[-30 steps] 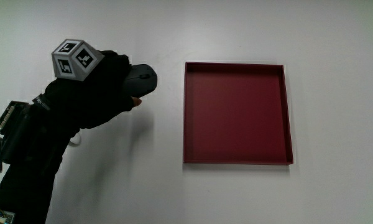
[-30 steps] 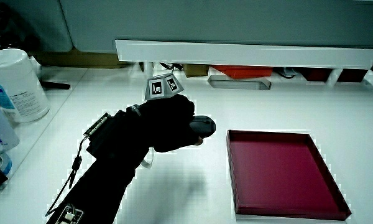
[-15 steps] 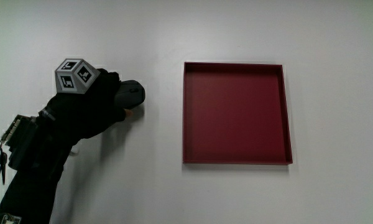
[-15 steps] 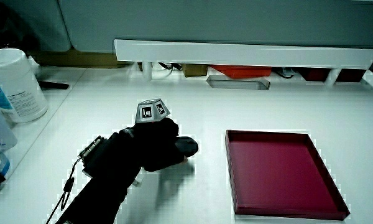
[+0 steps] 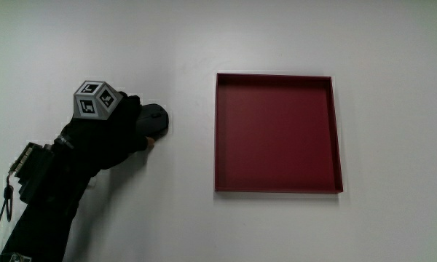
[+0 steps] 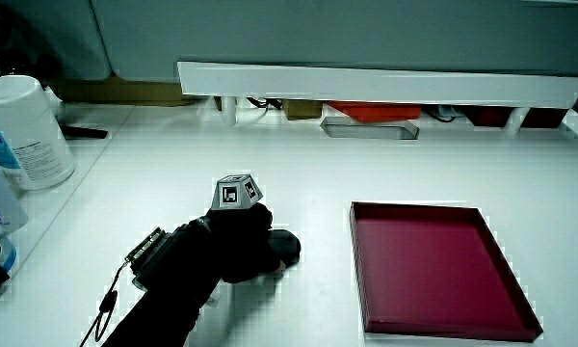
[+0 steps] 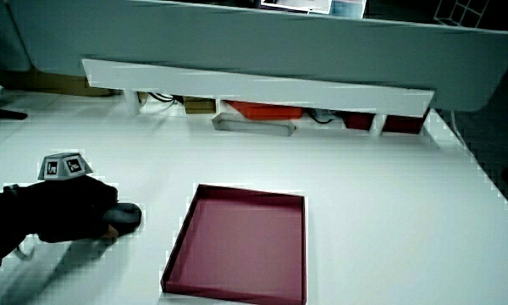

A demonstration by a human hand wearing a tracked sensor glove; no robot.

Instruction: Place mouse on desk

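Your hand [image 5: 109, 131] grips the mouse [image 5: 154, 121] low on the counter [image 5: 277, 36], at nine o'clock from the red tray [image 5: 279, 186]; apparently set down, only release remains.

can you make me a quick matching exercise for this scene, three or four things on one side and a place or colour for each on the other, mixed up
Things:
1. mouse
2. tray
3. patterned cube
4. white tub

Place or colour:
a. dark red, with nothing in it
b. on the back of the hand
c. under the hand's fingers, beside the tray
d. near the table's edge, in a side view

Pairs: 1-c, 2-a, 3-b, 4-d
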